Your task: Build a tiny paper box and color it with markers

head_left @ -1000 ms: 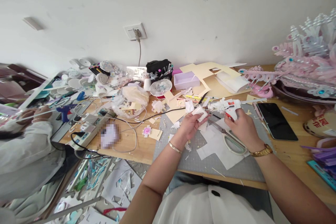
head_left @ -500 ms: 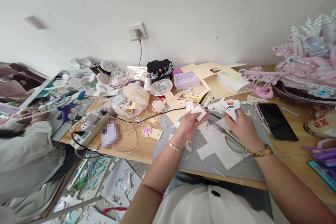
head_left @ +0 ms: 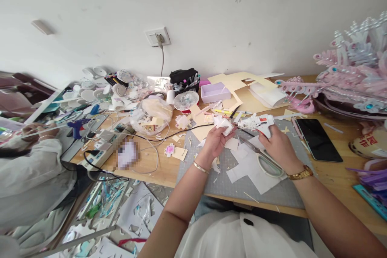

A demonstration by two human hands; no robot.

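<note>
Black pouch point(head_left: 180, 75) holds pens point(head_left: 188, 84); hands point(head_left: 216, 142) point(head_left: 279, 145) grip white piece point(head_left: 226, 126) (left), glue gun point(head_left: 265, 121) (right).

Seen from above, a person's left hand point(head_left: 218, 141) pinches a small white piece point(head_left: 223, 125) over a gray cutting mat point(head_left: 217, 187) on a cluttered wooden tabletop point(head_left: 163, 172). The right hand point(head_left: 279, 147) grips a white hot glue gun point(head_left: 265, 124), nozzle pointing toward that piece. Cream-handled scissors point(head_left: 260, 153) lie partly across white paper point(head_left: 263, 183). To the right sits a dark-screened device point(head_left: 323, 140); behind, a lilac box point(head_left: 215, 93). At far left, a co-worker's pale sleeve point(head_left: 36, 177) shows.
</note>
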